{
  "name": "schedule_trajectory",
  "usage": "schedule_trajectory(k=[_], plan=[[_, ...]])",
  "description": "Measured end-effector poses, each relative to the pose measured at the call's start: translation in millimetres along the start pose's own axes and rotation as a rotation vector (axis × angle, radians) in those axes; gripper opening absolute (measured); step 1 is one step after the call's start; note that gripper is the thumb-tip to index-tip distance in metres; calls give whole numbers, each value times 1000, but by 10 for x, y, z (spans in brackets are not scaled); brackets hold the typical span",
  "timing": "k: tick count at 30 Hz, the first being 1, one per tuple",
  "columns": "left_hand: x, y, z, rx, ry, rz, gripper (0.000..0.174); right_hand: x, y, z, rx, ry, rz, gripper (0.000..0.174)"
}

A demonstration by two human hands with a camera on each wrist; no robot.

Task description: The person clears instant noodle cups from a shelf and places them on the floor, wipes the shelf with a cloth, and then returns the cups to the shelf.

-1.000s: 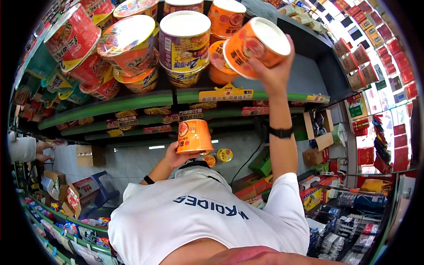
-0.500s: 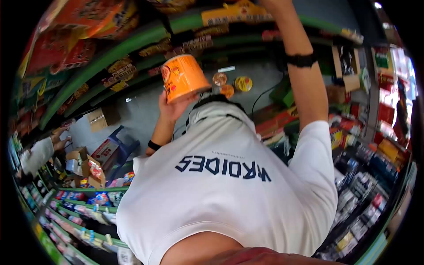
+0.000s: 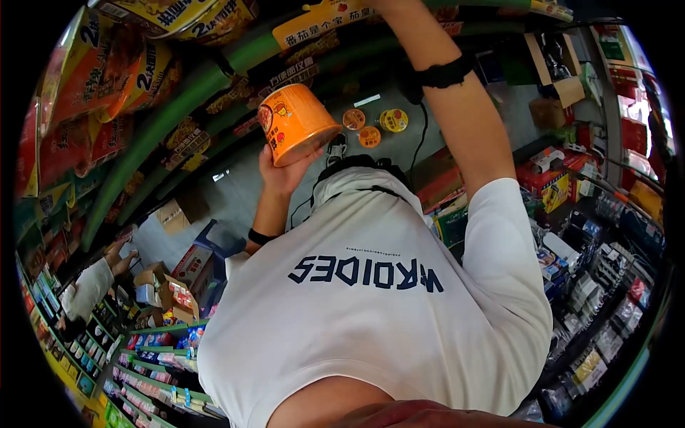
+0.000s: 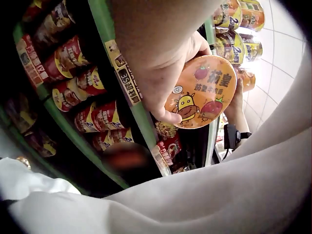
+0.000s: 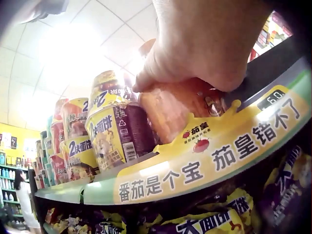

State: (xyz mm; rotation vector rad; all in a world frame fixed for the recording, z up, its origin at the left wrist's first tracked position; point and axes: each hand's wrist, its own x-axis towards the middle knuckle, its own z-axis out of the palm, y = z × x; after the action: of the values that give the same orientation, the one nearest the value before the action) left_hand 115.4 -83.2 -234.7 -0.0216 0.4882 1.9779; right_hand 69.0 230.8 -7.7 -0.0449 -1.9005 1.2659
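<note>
My left hand [image 3: 284, 171] grips an orange instant noodle cup [image 3: 294, 121] in front of my chest. In the left wrist view its printed lid [image 4: 207, 92], with a cow and tomatoes, faces the camera, and the thumb lies along the rim. My right arm reaches up to the shelf, its hand cut off at the top of the head view. The right wrist view has that right hand [image 5: 200, 48] over an orange noodle cup [image 5: 168, 105] behind the yellow price strip [image 5: 209, 151]. From the left, the right hand [image 4: 236, 105] curls at a cup's side, fingertips partly hidden.
Stacked purple-and-yellow noodle cups [image 5: 114, 129] stand left of the right hand. Lower shelves hold noodle packs [image 5: 214, 222]. Several round-lidded cups [image 3: 369, 136] stand on the floor by my feet. Cartons [image 3: 171, 289] and a blue stool [image 3: 217, 242] are at left; another person [image 3: 89, 285] is beyond.
My right hand has carried an orange noodle cup up to the shelf and out of the head view. The head view has tilted down. My left hand still holds its cup.
</note>
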Motion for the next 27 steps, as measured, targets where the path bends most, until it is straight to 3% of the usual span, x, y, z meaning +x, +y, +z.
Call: schedule_trajectory(k=[2, 4, 8, 10, 12, 14, 18, 27], plan=[[-21, -39, 15, 16, -15, 7, 87, -30, 84, 25, -215, 103, -99, 89], [0, -77, 42, 10, -22, 13, 86, -39, 181, 94, -212, 142, -175, 92], [-14, -167, -18, -39, -12, 22, 83, -43, -51, 162, -62, 102, 9, 105], [6, -176, 54, -36, -37, 28, 83, -25, 331, 137, -77, 88, -137, 113], [13, -181, 59, -37, -46, 23, 82, -71, 320, 123, -199, 77, -64, 120], [38, -198, 36, -69, -39, 6, 82, -100, 329, 171, -233, 147, -96, 111], [101, -168, 258, 8, 33, 19, 83, -134, 161, 207, -341, 202, -128, 110], [338, -152, 406, 4, 34, -24, 80, -97, 204, 172, -169, 154, -46, 110]])
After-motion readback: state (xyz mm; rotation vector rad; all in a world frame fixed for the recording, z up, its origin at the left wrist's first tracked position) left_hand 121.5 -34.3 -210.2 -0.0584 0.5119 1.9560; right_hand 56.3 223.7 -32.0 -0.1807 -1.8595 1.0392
